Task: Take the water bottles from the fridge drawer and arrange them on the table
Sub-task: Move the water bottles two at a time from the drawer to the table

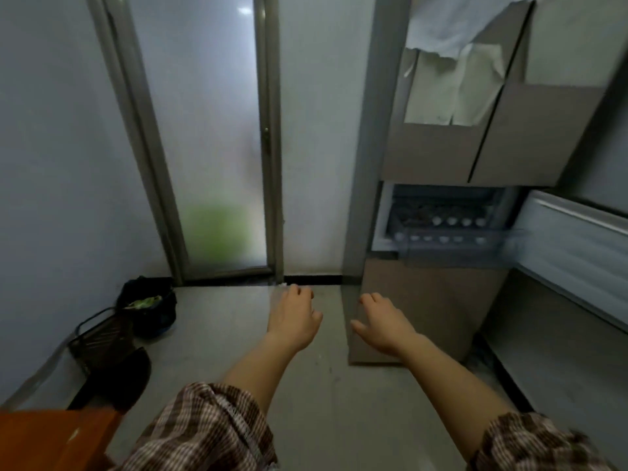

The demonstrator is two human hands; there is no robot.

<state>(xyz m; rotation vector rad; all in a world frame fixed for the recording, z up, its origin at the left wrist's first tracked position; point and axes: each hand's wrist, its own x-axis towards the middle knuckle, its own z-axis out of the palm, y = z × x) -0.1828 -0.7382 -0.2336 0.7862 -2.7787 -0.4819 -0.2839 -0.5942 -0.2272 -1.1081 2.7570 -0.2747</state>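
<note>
Two hands reach forward over the floor, apart from each other; the left hand [294, 321] and the right hand [384, 326] are both relaxed, fingers loosely bent, holding nothing; one fridge [435, 300] stands ahead on the right, its one drawer [458, 248] pulled out; the bottles [452, 220] stand inside in two rows of white caps, at least four per row, blur forbidding a surer count; one black bin [146, 307] sits left.

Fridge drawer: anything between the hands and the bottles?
Nothing visible. The door is open, the drawer is out, bottles exposed on top. Left hand and right hand are empty, only bare floor between them and the fridge.
</note>
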